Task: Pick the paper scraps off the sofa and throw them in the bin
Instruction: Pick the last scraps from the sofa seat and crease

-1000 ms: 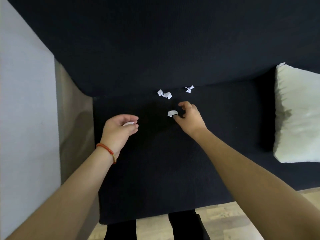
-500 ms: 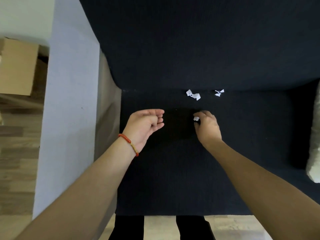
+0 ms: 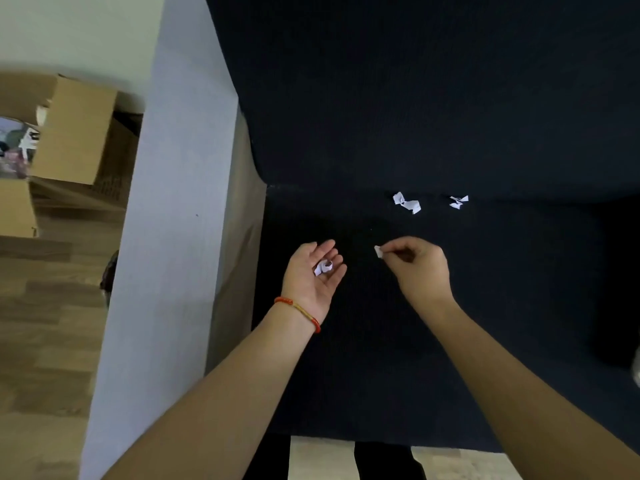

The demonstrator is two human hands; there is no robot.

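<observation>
The left hand (image 3: 313, 271) lies palm up over the sofa (image 3: 450, 323), fingers spread, cradling a crumpled scrap (image 3: 323, 266). Just to its right, the right hand (image 3: 420, 268) pinches a small scrap (image 3: 378, 252) in its fingers. Two more scraps (image 3: 407, 203) (image 3: 458, 201) lie far back on the seat.

Dim, soft indoor light, no glare. Dark sofa (image 3: 450, 98) nearly swallows all detail; seat and back merge into black. White scraps (image 3: 407, 203) slightly blown out against it. Faint, diffuse shadows under hands. Strong wide-angle bending at edges: armrest (image 3: 166, 237) leans, boxes (image 3: 76, 133) stretched. Overall softness, mild blur at corners.
</observation>
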